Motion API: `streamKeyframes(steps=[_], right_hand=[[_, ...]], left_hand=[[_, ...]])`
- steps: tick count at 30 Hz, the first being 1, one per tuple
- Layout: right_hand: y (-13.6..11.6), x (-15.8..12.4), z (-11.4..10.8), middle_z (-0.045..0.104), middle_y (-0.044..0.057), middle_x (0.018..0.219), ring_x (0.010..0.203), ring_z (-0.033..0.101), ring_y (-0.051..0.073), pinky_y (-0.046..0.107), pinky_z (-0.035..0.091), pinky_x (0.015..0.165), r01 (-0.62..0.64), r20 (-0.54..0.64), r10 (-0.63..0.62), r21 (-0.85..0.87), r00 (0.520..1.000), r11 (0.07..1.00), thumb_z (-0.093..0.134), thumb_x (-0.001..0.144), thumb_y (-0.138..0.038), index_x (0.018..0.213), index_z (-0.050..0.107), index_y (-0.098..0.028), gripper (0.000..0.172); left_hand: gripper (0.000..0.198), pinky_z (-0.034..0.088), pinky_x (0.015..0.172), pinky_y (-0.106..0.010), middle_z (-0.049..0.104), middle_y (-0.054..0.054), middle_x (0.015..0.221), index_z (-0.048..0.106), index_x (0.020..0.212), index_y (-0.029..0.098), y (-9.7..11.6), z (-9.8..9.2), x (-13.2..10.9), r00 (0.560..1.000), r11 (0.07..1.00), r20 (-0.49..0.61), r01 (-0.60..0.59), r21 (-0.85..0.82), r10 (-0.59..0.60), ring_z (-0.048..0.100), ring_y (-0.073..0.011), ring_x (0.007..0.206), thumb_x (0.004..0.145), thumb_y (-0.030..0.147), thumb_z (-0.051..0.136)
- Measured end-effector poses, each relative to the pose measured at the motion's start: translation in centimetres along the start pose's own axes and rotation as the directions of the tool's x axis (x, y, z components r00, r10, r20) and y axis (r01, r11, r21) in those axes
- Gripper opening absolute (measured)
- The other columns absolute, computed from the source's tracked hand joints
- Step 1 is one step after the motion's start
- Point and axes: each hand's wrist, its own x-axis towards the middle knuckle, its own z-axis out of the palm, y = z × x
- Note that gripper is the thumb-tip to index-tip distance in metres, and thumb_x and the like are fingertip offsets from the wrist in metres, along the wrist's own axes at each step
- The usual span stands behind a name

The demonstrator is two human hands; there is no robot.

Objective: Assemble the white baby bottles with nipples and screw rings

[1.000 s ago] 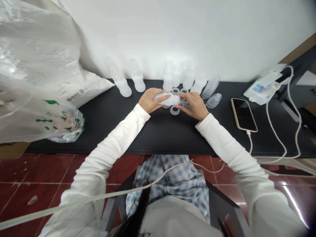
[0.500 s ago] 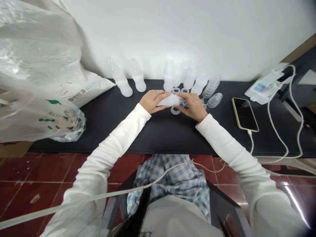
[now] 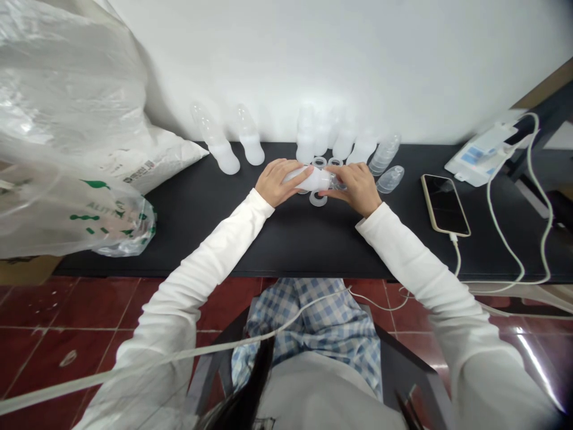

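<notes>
Two hands meet over one translucent plastic bottle [image 3: 313, 178], held on its side just above the black table [image 3: 286, 239] near the back wall. The left hand [image 3: 280, 181] wraps the bottle's body with curled fingers; the right hand [image 3: 353, 186] closes around its neck end, fingers pinched on a small clear part there that is too hidden to name. The bottle looks light, thin-walled and somewhat squeezable, likely smooth enough to slip, so the firm hold belongs around the body, with the neck end left to fingertips. A white ring [image 3: 317, 199] lies flat on the table just below the bottle, and two more rings [image 3: 326, 162] sit just behind it. A row of upright frosted bottles [image 3: 308, 143] lines the wall, two more bottles [image 3: 233, 146] stand further left, and a stack of clear caps [image 3: 384, 154] leans beside a single clear cap [image 3: 390, 178]. A phone [image 3: 444, 205] on a white cable [image 3: 505, 251] lies to the right, near a white device [image 3: 481, 156]. Large plastic bags [image 3: 67, 149] crowd the table's left end.
</notes>
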Motion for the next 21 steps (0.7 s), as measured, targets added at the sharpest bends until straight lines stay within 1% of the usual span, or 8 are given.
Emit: streamKeyframes(steps=[3,8,11,13,15,16,19,21], right_hand=[[-0.3,0.1,-0.1,0.066,0.007,0.082,0.082,0.062,0.024,0.038,0.043,0.078,-0.001,0.016,0.001,-0.012,1.0,1.0,0.042,0.096,-0.072,0.123,0.063,-0.018,0.064],[0.0,0.2,-0.5,0.067,0.009,0.091,0.092,0.062,0.028,0.043,0.044,0.086,-0.025,0.067,0.028,-0.034,0.997,0.999,0.037,0.099,-0.068,0.129,0.06,-0.019,0.062],[1.2,0.4,-2.0,0.065,0.01,0.097,0.099,0.061,0.03,0.05,0.043,0.093,-0.188,-0.048,0.184,-0.073,0.982,0.98,0.034,0.102,-0.06,0.122,0.062,-0.021,0.052],[2.3,0.5,-3.4,0.063,0.013,0.101,0.104,0.059,0.033,0.057,0.04,0.096,-0.393,-0.182,0.37,-0.107,0.911,0.913,0.034,0.104,-0.054,0.106,0.065,-0.021,0.045],[3.4,0.4,-4.8,0.062,0.02,0.106,0.107,0.057,0.039,0.064,0.038,0.096,-0.597,-0.28,0.547,-0.144,0.789,0.789,0.036,0.103,-0.052,0.095,0.064,-0.019,0.044],[4.0,0.3,-5.3,0.061,0.022,0.109,0.109,0.057,0.04,0.065,0.037,0.096,-0.661,-0.308,0.601,-0.149,0.738,0.735,0.039,0.102,-0.052,0.093,0.063,-0.019,0.042],[5.7,-0.9,-5.7,0.06,0.026,0.118,0.11,0.059,0.041,0.065,0.04,0.096,-0.793,-0.266,0.748,-0.152,0.608,0.59,0.054,0.096,-0.054,0.096,0.061,-0.017,0.039],[6.7,-2.0,-5.3,0.059,0.031,0.121,0.108,0.061,0.043,0.064,0.044,0.091,-0.854,-0.16,0.84,-0.149,0.519,0.499,0.067,0.087,-0.056,0.1,0.059,-0.013,0.045]], left_hand=[[0.048,0.046,0.11,-0.049,0.066,-0.012,0.129,0.056,0.145,0.031,0.0,-0.1,0.0,1.0,1.0,0.022,0.003,0.011,-0.003,0.062,-0.0282,0.124,0.099,0.045,0.055],[0.059,0.05,0.101,-0.046,0.067,-0.016,0.126,0.058,0.143,0.022,0.1,-0.5,0.3,0.997,0.998,0.059,0.058,0.004,-0.058,0.064,-0.0302,0.117,0.096,0.057,0.055],[0.065,0.052,0.097,-0.044,0.068,-0.018,0.123,0.059,0.141,0.018,0.1,-0.7,0.4,0.991,0.991,0.034,0.13,0.01,-0.13,0.065,-0.031,0.114,0.093,0.061,0.057],[0.067,0.052,0.094,-0.044,0.068,-0.018,0.122,0.06,0.14,0.017,0.0,-0.8,0.4,0.984,0.984,0.025,0.176,0.007,-0.176,0.066,-0.0317,0.112,0.092,0.063,0.057],[0.068,0.053,0.093,-0.044,0.068,-0.019,0.12,0.061,0.139,0.016,0.0,-0.8,0.5,0.979,0.979,0.023,0.202,0.009,-0.203,0.066,-0.0317,0.11,0.091,0.065,0.057],[0.069,0.053,0.093,-0.043,0.069,-0.019,0.119,0.061,0.139,0.016,0.0,-0.8,0.5,0.977,0.978,0.023,0.21,0.014,-0.21,0.066,-0.0316,0.109,0.091,0.065,0.056],[0.07,0.053,0.091,-0.042,0.069,-0.019,0.118,0.062,0.137,0.015,0.1,-0.8,0.6,0.974,0.974,0.026,0.224,0.027,-0.225,0.067,-0.0313,0.107,0.091,0.066,0.055],[0.071,0.053,0.09,-0.042,0.07,-0.019,0.118,0.062,0.137,0.014,0.1,-0.8,0.6,0.972,0.972,0.033,0.231,0.035,-0.232,0.068,-0.0315,0.106,0.091,0.067,0.054]])
